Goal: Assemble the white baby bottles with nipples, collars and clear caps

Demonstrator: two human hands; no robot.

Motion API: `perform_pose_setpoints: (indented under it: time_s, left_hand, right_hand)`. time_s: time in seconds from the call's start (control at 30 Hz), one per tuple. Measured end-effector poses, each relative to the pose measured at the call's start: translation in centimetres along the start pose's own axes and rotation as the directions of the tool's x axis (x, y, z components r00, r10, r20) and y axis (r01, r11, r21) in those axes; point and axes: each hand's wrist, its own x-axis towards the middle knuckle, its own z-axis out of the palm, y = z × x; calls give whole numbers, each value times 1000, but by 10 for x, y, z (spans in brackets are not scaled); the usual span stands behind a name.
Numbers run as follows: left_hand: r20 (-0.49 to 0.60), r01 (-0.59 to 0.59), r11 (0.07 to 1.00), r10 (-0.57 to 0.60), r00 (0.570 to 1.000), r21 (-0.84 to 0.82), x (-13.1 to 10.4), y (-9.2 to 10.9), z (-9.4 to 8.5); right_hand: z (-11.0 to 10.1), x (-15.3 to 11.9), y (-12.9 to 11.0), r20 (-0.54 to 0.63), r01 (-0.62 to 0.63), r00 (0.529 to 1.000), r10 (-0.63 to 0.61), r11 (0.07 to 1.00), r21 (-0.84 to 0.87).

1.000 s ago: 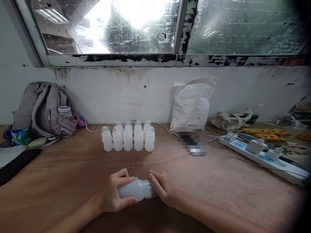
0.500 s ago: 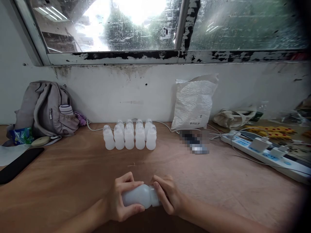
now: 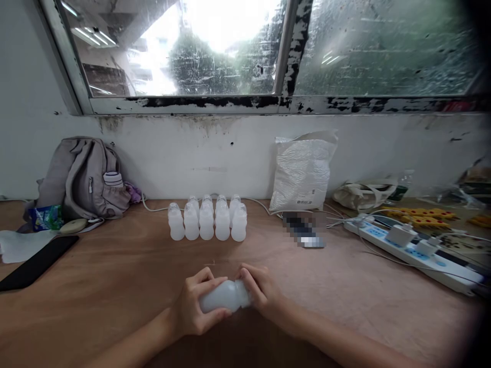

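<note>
A frosted white bottle [image 3: 220, 297] lies sideways between my hands, low in the middle of the view. My left hand [image 3: 192, 301] wraps round its base end, thumb below and fingers above. At the other end, my right hand [image 3: 261, 290] has its fingers closed round the clear cap end, hiding part of it. Beyond my hands, several similar bottles [image 3: 206, 224] with clear caps stand upright in two rows on the wooden table [image 3: 134, 276].
A grey backpack [image 3: 90, 179] sits at the back left, near a black flat case [image 3: 40, 260]. A white padded bag [image 3: 301, 174] leans on the wall. To the right lie a blurred phone [image 3: 305, 230], a power strip [image 3: 445, 270] with chargers, and cables.
The view has tilted up slightly and shifted. Both hands sit a little higher in the picture, still round the bottle, and my right fingers have moved slightly at the cap end.
</note>
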Motion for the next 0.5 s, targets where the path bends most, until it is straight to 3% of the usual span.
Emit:
perform_pose_setpoints:
  time_s: [0.07,0.13,0.2,0.27,0.37,0.5]
  left_hand:
    - [27,17,997,-19,999,81,8,-2,-1]
    - [67,9,983,-22,998,182,17,-3,-1]
    - [92,8,972,-31,995,235,26,-3,0]
    - [69,56,981,-70,995,186,33,-2,3]
    - [-22,197,980,-197,980,-19,39,0,10]
    - [-94,310,917,-342,935,-252,42,1,25]
  right_hand:
    - [-6,12,1,25,-193,981,192,975,111]
    - [-14,25,1,63,-365,931,360,906,216]
    - [-25,35,-1,79,-439,897,435,854,281]
    - [-35,41,-7,104,-440,895,433,822,361]
    - [-43,40,-15,146,-382,921,361,771,510]
    - [-35,28,-12,179,-319,947,267,851,418]
